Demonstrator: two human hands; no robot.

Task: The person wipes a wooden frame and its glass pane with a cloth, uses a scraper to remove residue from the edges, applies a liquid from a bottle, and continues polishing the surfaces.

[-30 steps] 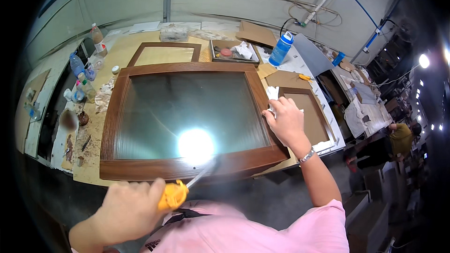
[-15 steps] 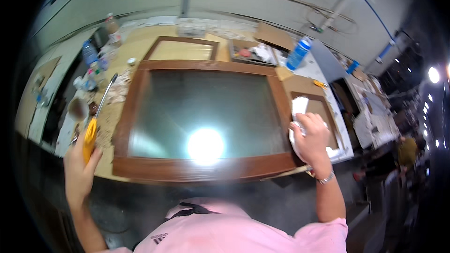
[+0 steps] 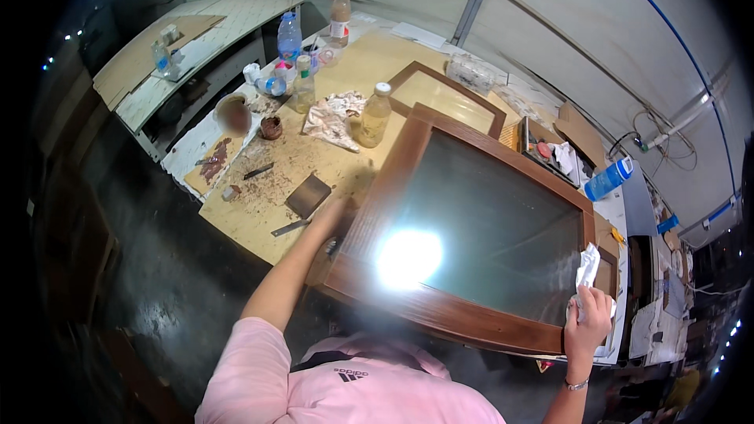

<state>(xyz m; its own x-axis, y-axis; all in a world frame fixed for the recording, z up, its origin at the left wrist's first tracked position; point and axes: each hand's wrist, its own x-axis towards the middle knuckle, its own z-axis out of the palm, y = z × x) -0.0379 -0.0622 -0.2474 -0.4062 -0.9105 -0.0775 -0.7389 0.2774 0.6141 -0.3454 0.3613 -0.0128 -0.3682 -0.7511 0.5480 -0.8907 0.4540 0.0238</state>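
- Brown wooden framed panel [image 3: 496,228], head view: lying aslant on the tan tabletop [image 3: 373,55], near rail along the front edge, bright glare on the dark, glossy centre.
- Right hand [image 3: 591,322]: at the panel's near right corner, fingers curled closed around a crumpled white wad [image 3: 587,267], cloth or paper impossible to tell.
- Left hand [image 3: 339,216]: blurred and partly hidden, just beside the panel's left side; degree of opening and any hold impossible to tell.
- Left of the panel: dark flat square [image 3: 308,196] and metal strip [image 3: 289,228], both near the left hand; farther off, stained cloth [image 3: 326,124] beside a white-capped bottle [image 3: 375,118] of yellowish liquid.
- Beyond the panel: smaller brown frame [image 3: 459,88], partly hidden.
- Near the far right corner: blue bottle [image 3: 606,180], tilted in view.
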